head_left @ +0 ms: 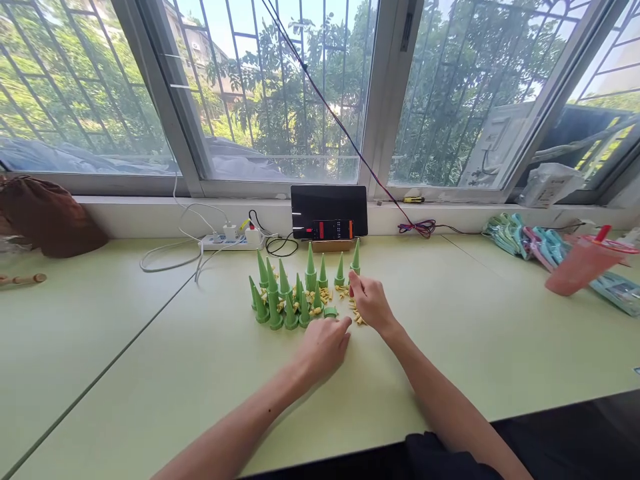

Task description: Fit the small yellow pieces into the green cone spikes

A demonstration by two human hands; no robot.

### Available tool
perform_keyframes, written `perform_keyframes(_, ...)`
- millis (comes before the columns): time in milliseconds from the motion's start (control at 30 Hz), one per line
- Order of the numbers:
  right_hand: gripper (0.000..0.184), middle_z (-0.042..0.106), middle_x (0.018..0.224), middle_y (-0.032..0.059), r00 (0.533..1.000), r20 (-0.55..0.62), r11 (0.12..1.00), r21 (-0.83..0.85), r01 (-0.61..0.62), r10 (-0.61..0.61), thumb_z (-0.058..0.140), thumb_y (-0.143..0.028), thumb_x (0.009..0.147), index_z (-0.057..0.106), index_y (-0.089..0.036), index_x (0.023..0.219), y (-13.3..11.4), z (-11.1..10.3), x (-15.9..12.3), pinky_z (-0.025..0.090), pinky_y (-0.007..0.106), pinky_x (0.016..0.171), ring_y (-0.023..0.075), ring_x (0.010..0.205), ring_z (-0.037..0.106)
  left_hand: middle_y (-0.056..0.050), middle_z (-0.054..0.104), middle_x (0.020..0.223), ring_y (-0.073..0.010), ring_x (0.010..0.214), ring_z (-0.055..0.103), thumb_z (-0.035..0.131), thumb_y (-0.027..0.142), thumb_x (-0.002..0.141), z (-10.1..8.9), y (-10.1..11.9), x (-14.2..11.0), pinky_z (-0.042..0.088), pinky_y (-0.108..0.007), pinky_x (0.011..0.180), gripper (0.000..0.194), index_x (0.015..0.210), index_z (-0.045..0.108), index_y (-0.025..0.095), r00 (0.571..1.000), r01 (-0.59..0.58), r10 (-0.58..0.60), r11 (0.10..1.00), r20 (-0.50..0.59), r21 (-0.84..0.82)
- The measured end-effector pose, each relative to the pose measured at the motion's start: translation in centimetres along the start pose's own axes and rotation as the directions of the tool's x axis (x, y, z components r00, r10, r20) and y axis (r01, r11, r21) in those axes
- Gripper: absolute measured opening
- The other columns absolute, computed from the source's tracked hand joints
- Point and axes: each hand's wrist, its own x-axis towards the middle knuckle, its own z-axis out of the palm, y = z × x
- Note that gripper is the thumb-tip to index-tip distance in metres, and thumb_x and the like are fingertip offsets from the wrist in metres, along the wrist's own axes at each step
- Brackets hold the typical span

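My right hand (371,302) is closed, with a small red object (351,287) showing at its finger side; most of that object is hidden. Just behind it stands a green cone (355,257) on a ribbed base. My left hand (323,345) rests low over the table, fingers curled and pointing right; whatever they hold, if anything, is hidden. Close beyond its knuckles lies a short green ring-like piece (330,312). Several green pointed cones (275,310) stand upright in a group to the left. Small yellow pieces (326,294) are scattered among the cones, and more yellow bits (359,319) lie between my hands.
Behind the cones, a black tablet (329,200) leans at the wall with a phone (333,230) before it. A power strip (233,240) with cables sits left of it. A red cup (583,263) and plastic packets (510,233) are at right, a brown bag (47,217) at left.
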Motion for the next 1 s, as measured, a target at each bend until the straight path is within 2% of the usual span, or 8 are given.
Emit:
perform_keyframes(200, 0.056, 0.043, 0.052, -0.0015, 1.000, -0.013, 1.000, -0.001, 0.026, -0.026, 0.028, -0.059, 0.098, 0.047, -0.020, 0.062, 0.1, 0.0, 0.1, 0.027, 0.027, 0.051, 0.0138, 0.049, 0.039, -0.009, 0.068, 0.082, -0.0244, 0.075, 0.066, 0.040, 0.015, 0.091, -0.1, -0.5, 0.2, 0.038, -0.029, 0.060, 0.020, 0.088, 0.059, 0.019, 0.999, 0.016, -0.017, 0.999, 0.030, 0.033)
perform_keyframes(367, 0.046, 0.041, 0.054, -0.0034, 0.997, -0.043, 0.998, -0.031, 0.063, -0.064, 0.034, -0.052, 0.099, 0.044, -0.021, 0.066, 0.2, -0.1, 0.1, 0.027, 0.026, 0.052, 0.0133, 0.051, 0.036, -0.008, 0.067, 0.080, -0.0229, 0.071, 0.065, 0.039, 0.017, 0.093, 0.1, -0.7, 0.3, 0.034, -0.028, 0.058, 0.021, 0.084, 0.058, 0.019, 0.998, 0.037, -0.035, 0.998, -0.044, 0.049)
perform_keyframes(633, 0.031, 0.056, 0.065, -0.0012, 0.994, -0.072, 0.995, -0.069, 0.071, -0.076, 0.041, -0.039, 0.098, 0.051, -0.020, 0.076, 0.4, -0.1, 0.2, 0.035, 0.025, 0.057, 0.0134, 0.056, 0.046, -0.006, 0.064, 0.077, -0.0201, 0.066, 0.063, 0.039, 0.023, 0.096, -0.2, -0.7, 0.4, 0.030, -0.027, 0.055, 0.024, 0.082, 0.057, 0.018, 0.990, 0.095, -0.091, 0.995, -0.104, 0.032)
perform_keyframes(733, 0.024, 0.062, 0.074, 0.0015, 0.992, -0.070, 0.991, -0.096, 0.094, -0.101, 0.043, -0.034, 0.096, 0.054, -0.019, 0.080, 0.7, 0.1, 0.2, 0.039, 0.025, 0.060, 0.0139, 0.059, 0.051, -0.005, 0.063, 0.080, -0.0182, 0.066, 0.061, 0.041, 0.023, 0.096, 0.0, -0.5, 0.3, 0.031, -0.026, 0.057, 0.021, 0.085, 0.058, 0.018, 0.988, 0.044, -0.046, 0.999, -0.148, -0.015)
perform_keyframes(833, 0.017, 0.064, 0.081, 0.0041, 0.988, -0.098, 0.985, -0.136, 0.107, -0.121, 0.045, -0.029, 0.093, 0.056, -0.018, 0.085, 1.2, 0.2, 0.3, 0.042, 0.027, 0.063, 0.0148, 0.062, 0.054, -0.003, 0.063, 0.082, -0.0155, 0.066, 0.059, 0.041, 0.023, 0.096, 0.3, -0.2, 0.1, 0.034, -0.026, 0.059, 0.021, 0.086, 0.059, 0.019, 0.980, -0.061, 0.045, 0.995, -0.194, -0.079)
perform_keyframes(1000, 0.014, 0.063, 0.084, 0.0053, 0.978, -0.149, 0.974, -0.197, 0.114, -0.144, 0.046, -0.022, 0.091, 0.059, -0.017, 0.092, 1.9, 0.2, 0.5, 0.045, 0.029, 0.064, 0.0154, 0.062, 0.055, -0.001, 0.061, 0.073, -0.0137, 0.061, 0.055, 0.040, 0.022, 0.095, 1.0, 0.1, -0.1, 0.033, -0.026, 0.057, 0.026, 0.077, 0.057, 0.018, 0.967, -0.189, 0.165, 0.976, -0.193, -0.111)
